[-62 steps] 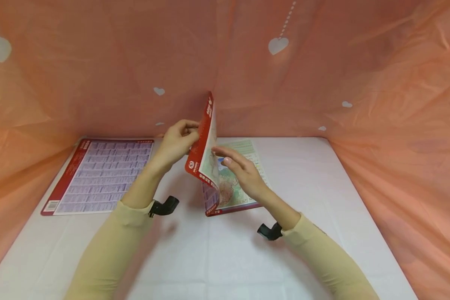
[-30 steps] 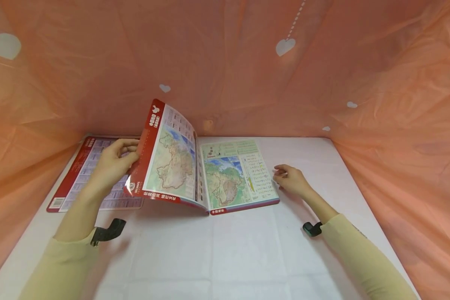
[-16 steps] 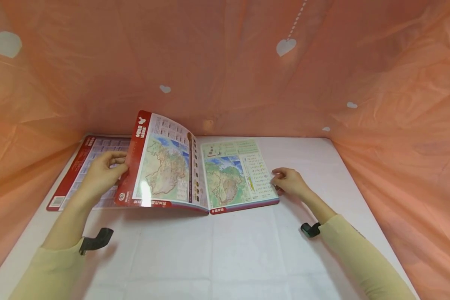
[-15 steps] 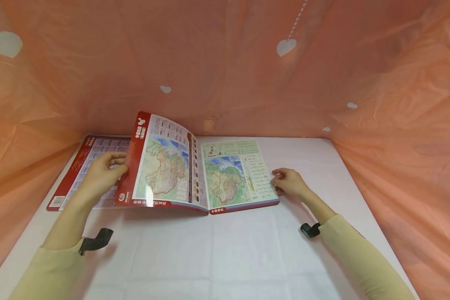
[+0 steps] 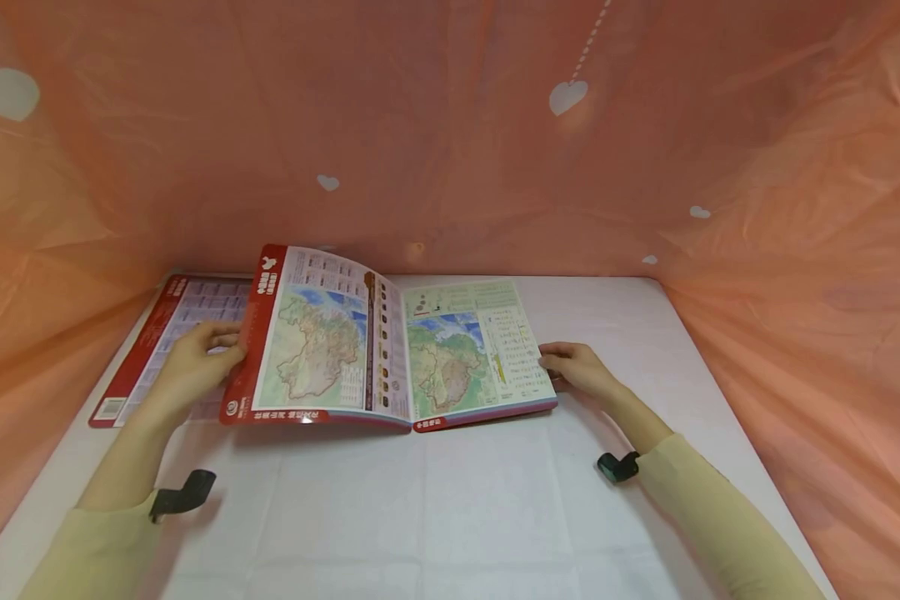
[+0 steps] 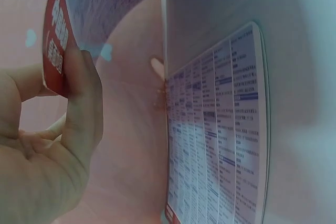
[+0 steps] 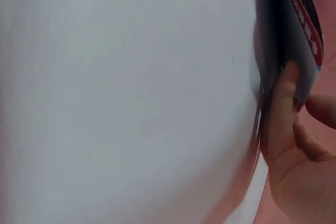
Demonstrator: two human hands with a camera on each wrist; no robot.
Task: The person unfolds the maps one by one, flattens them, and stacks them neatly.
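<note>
You have lowered the left-hand page of the map atlas (image 5: 390, 350) since a second ago: it stood steeply raised then, and now it slopes only a little above the table, its outer edge hanging over the loose sheet beside it. The atlas is a thin, glossy, red-bordered booklet, open at two relief maps in greens and browns with blue sea, a column of small text down the right page and a dark strip of pictures by the spine. It lies on the white table (image 5: 435, 517) near the far edge, in front of the pink heart-print curtain (image 5: 645, 150). Its spine runs away from you toward the curtain, tilted slightly left, so the open spread's long axis lies across the table, left to right. Your left hand (image 5: 191, 371) pinches the red outer edge of the raised page, thumb on one face and fingers curled behind. Your right hand (image 5: 577, 367) rests at the right page's outer edge, fingers curled on that edge with the thumb beneath. The red-edged table sheet (image 5: 157, 342) lies flat at the far left, partly under the page.
</note>
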